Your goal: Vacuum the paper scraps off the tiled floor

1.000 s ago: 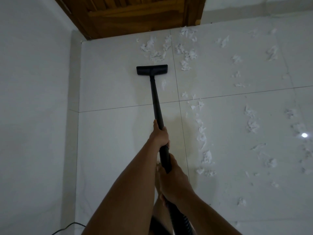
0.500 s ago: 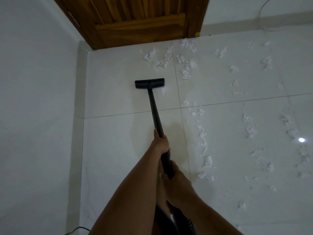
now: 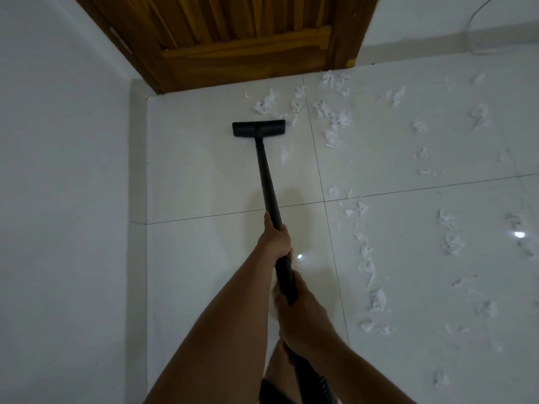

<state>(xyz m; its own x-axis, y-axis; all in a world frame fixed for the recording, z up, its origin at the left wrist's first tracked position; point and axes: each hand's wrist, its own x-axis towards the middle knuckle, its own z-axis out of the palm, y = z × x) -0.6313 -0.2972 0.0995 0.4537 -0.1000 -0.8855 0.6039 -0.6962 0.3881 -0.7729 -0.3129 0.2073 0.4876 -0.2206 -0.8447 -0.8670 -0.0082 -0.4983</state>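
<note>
White shiny tiled floor point(image 3: 204, 176) fills most of the view, w/ a plain white wall point(image 3: 58, 199) on the left & a brown wooden door point(image 3: 248, 39) at the far end.

Job looks maybe a third done. All the white torn paper scraps point(image 3: 377, 300) I can see lie from the middle over to the right, so the strip by the wall seems done. Lots left: a long line of bits near the middle, more spread out further right, & a bunch by the door.

That bunch sits just past the flat black vacuum head point(image 3: 259, 129). It rests on the floor, its right corner about touching the nearest bit. One thin scrap lies just beside the long black vacuum tube point(image 3: 267, 179), on its right.

Left hand point(image 3: 275, 240) is wrapped round the tube about halfway up. Right hand point(image 3: 303, 316) grips it lower down, close to the body, near where the black ribbed hose point(image 3: 323, 386) starts.

Other stuff: a thin pale cord point(image 3: 472, 24) hangs at the top right, well apart from the head. Door & wall corner are near, so the head may bump them going for the far bunch. Bits look v. light, so they could slide away when pushed.
</note>
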